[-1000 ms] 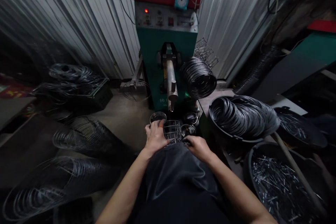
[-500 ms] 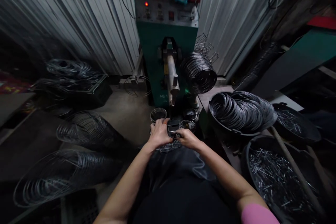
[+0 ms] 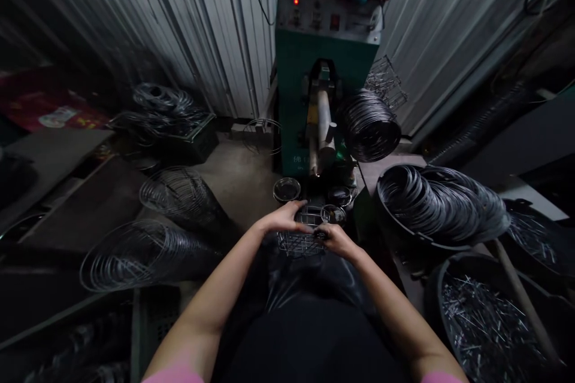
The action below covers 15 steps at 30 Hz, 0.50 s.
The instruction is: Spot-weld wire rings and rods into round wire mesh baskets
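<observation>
The person's left hand holds a wire basket, thumb and fingers spread across its upper edge. The right hand is curled narrow at the basket's right edge, around a small dark piece too dim to identify. The basket sits over the far edge of the dark apron, near the green machine. Farther right, wire rings spill past the right rim of a black tub

At the hands, the wire cage is showing shiny metal — below them, the dark apron is looking glossy.
</observation>
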### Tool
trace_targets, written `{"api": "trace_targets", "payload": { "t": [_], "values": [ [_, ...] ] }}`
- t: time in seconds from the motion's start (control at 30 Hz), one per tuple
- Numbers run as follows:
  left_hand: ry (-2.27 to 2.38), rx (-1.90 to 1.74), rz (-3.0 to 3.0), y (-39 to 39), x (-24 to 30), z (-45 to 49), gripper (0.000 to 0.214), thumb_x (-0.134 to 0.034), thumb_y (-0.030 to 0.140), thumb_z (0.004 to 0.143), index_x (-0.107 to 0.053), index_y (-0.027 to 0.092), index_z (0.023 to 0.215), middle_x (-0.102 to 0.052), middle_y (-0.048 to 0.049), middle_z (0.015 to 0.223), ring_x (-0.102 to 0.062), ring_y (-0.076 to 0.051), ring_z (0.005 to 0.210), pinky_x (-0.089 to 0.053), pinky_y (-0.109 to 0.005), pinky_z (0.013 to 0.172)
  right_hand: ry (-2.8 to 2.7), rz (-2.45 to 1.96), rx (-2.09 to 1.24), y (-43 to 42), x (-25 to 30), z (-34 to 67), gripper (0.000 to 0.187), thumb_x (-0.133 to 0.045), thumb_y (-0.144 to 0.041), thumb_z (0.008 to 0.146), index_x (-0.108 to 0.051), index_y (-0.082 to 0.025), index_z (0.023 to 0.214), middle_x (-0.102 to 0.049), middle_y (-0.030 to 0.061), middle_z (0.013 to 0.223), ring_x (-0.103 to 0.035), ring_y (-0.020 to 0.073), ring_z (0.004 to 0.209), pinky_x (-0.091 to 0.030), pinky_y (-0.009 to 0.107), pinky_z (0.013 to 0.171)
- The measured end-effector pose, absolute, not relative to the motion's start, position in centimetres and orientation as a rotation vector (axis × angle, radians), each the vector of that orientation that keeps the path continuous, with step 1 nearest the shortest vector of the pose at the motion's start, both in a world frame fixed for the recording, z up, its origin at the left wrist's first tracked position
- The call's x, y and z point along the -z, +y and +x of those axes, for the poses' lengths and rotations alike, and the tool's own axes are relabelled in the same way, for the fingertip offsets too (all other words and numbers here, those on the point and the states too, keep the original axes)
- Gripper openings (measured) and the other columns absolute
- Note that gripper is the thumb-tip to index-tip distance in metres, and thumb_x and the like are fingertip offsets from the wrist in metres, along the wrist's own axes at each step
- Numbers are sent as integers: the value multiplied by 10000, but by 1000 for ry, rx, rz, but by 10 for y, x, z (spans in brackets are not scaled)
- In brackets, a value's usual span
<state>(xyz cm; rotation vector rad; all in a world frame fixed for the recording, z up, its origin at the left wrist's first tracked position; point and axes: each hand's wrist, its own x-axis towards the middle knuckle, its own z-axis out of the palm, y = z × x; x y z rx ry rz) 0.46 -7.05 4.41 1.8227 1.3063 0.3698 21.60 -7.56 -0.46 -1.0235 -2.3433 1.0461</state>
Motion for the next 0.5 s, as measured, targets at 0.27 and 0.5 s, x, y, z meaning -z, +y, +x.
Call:
{"api": "trace_targets", "payload": {
  "t": [0.27,0.5],
  "values": [
    [1585,-276,2052,-95,-31,31,1012,-728,298,511,-245,193,1394,-340,-188,1371,-262,-370,1307,-186,-624,1036,-2375,-1037,-992,-81,1,214,241,-608,-53,724,-691,-190,904,-677,54,853,-628,188,804,-457,268,726],
    [1639,-514,2008,-83,-39,20,884,-668,254,540,-313,191,1347,-379,-142,1320,-341,-312,1261,-312,-461,1041,-2478,-1100,-828,-72,-28,205,329,-594,-27,695,-681,-207,956,-669,68,916,-623,210,848,-444,269,721]
  ]
}}
